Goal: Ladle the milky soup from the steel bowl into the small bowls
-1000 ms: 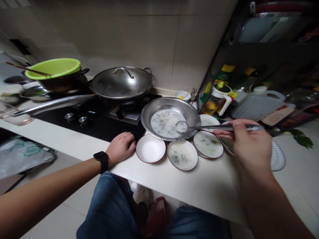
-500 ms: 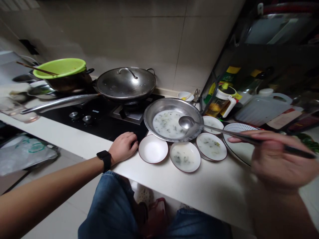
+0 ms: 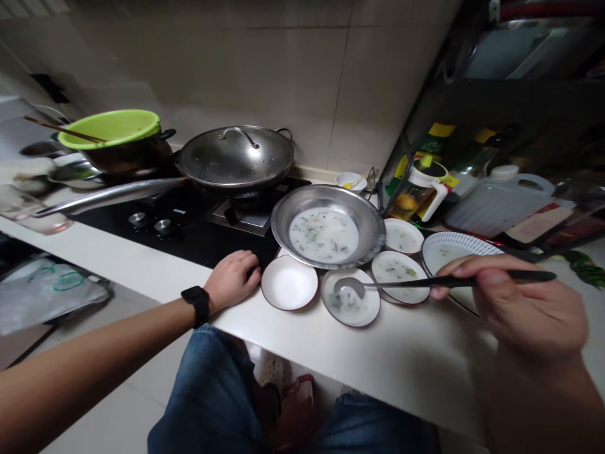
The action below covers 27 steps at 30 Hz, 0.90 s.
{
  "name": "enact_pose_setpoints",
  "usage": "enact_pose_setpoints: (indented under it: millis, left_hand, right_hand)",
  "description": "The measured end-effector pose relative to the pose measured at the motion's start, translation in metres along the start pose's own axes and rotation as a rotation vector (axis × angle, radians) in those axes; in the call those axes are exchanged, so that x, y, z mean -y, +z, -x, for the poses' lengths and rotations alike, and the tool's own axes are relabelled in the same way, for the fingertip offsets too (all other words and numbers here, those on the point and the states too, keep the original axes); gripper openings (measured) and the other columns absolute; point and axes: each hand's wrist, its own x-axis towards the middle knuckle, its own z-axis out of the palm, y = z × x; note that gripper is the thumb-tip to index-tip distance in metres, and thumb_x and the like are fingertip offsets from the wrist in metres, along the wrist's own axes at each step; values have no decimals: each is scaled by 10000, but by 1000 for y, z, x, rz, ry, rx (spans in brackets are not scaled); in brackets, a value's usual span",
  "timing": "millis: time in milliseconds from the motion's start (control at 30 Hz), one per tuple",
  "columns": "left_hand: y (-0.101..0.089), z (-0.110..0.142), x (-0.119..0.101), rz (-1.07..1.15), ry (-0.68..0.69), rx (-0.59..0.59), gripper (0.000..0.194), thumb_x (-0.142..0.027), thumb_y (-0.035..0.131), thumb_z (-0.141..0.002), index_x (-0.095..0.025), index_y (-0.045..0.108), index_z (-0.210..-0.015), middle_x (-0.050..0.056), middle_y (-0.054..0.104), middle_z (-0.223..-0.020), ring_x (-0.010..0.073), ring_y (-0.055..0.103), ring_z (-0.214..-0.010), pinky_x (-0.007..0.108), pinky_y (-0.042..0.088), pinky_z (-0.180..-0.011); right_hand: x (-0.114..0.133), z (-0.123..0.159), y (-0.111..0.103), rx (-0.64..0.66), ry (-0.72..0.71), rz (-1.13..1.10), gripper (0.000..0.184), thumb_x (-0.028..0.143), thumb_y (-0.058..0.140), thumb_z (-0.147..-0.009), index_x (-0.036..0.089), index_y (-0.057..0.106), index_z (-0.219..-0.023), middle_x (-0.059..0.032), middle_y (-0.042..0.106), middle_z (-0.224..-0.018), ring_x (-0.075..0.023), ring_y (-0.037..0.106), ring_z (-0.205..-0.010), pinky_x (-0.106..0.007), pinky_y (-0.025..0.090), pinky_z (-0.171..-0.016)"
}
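Note:
My right hand (image 3: 524, 302) grips the dark handle of a metal ladle (image 3: 401, 284). The ladle's scoop is in or just over a small bowl (image 3: 352, 315) of white soup with green bits. Behind it stands a wide metal basin (image 3: 286, 230) holding more of that soup. To the left is a white bowl (image 3: 289, 284) with no soup showing in it. My left hand (image 3: 234, 280), fingers curled, rests on the counter beside this bowl, with nothing visible in it. Two more small bowls of soup, one in front (image 3: 401, 277) and one behind (image 3: 401, 236), sit right of the basin.
A larger patterned bowl (image 3: 466, 243) of soup lies partly behind my right hand. On the black stove (image 3: 189, 233) sits a lidded wok (image 3: 236, 157), its long handle pointing left. A lime-green basin (image 3: 113, 126) tops a dark pot. Bottles and a jug (image 3: 425, 186) crowd the right.
My right hand has brought the ladle from over the metal basin down toward me to the middle front bowl. The left hand remains in place on the counter.

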Motion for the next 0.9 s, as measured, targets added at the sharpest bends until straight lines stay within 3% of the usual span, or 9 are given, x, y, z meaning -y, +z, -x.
enact_pose_setpoints:
  millis: [67, 133, 233, 333, 467, 667, 767, 900]
  left_hand:
    - [0, 0, 0, -1, -1, 3, 190, -269, 476, -982, -222, 586, -834, 62, 623, -824, 237, 593, -832, 386, 486, -799]
    - [-1, -1, -1, 2, -1, 7, 196, -267, 475, -979, -221, 587, -825, 61, 618, -813, 237, 591, -821, 387, 485, -791]
    - [-1, -1, -2, 12, -3, 7, 200, -267, 474, -976, -220, 588, -819, 64, 624, -814, 242, 590, -820, 393, 489, -785]
    - [-1, -1, -2, 12, -6, 6, 201, -267, 471, -976, -221, 589, -820, 66, 629, -816, 244, 591, -822, 396, 493, -787]
    - [-1, -1, -1, -3, -4, 11, 198, -267, 468, -978, -219, 587, -828, 66, 626, -816, 246, 592, -824, 400, 497, -790]
    - [-1, -1, -2, 1, 5, 2, 191, -262, 470, -970, -223, 580, -819, 65, 625, -809, 243, 592, -813, 396, 499, -776]
    - [-1, -2, -1, -3, 9, -3, 193, -265, 471, -972, -225, 578, -817, 63, 627, -809, 242, 593, -813, 393, 498, -772]
    - [-1, -1, -2, -7, 19, -10, 198, -267, 466, -980, -220, 584, -828, 64, 629, -813, 242, 593, -816, 397, 501, -779]
  right_hand:
    - [0, -2, 1, 75, 81, 48, 340, 542, 793, -889, 216, 796, -792, -85, 750, -641, -234, 743, -573, -378, 661, -651]
    - [-1, -6, 3, 57, 230, 64, 406, 600, 795, -869, 202, 773, -796, -80, 733, -597, -228, 743, -544, -334, 654, -604]
    - [-2, -14, 8, -79, 450, -30, 526, 652, 929, -650, 184, 720, -766, -61, 727, -597, -232, 717, -456, -309, 624, -482]
    - [-4, -21, 10, -190, 558, -105, 536, 537, 995, -508, 172, 691, -755, -56, 705, -554, -227, 683, -394, -291, 603, -433]
    - [-1, -25, 10, -265, 584, -134, 357, 354, 904, -534, 165, 685, -743, -70, 668, -485, -211, 659, -370, -235, 550, -377]
    - [31, -31, 24, -435, 647, -107, 101, 200, 681, -589, 165, 646, -677, -77, 629, -452, -149, 596, -344, -101, 321, -261]
    - [37, -34, 28, -504, 623, -101, 75, 157, 629, -610, 175, 637, -682, -64, 639, -483, -139, 578, -336, -111, 331, -255]
    - [24, -34, 26, -544, 542, -122, 50, 128, 621, -706, 170, 645, -713, -68, 656, -539, -163, 652, -402, -98, 320, -261]
